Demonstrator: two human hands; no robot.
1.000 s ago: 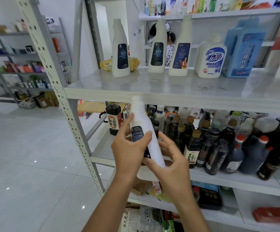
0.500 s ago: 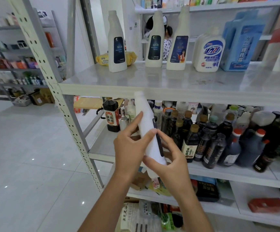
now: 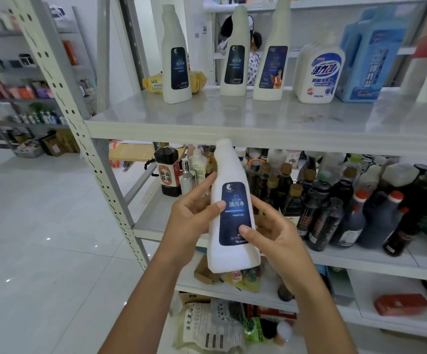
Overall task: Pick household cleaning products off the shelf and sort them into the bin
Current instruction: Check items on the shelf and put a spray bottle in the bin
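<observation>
I hold a white cleaner bottle (image 3: pixel 229 195) with a dark blue label upright in front of the shelf unit, label facing me. My left hand (image 3: pixel 190 221) grips its left side, thumb on the label's edge. My right hand (image 3: pixel 275 233) grips the lower right side, thumb pressed on the label. On the top shelf (image 3: pixel 232 123) stand three similar white bottles (image 3: pixel 176 60), a white and blue detergent bottle (image 3: pixel 319 72) and a blue jug (image 3: pixel 370 54). No bin is in view.
Many dark sauce bottles (image 3: pixel 335 205) crowd the middle shelf behind the held bottle. A soy sauce bottle (image 3: pixel 167 171) stands at its left end. Packets and bags fill the lower shelves. A perforated shelf post (image 3: pixel 79 139) rises left. Tiled floor lies left. A person stands behind the shelving.
The bottle has been turned in my hands: its label went from side-on to facing me. Both hands keep their hold. The view has tilted slightly upward.
</observation>
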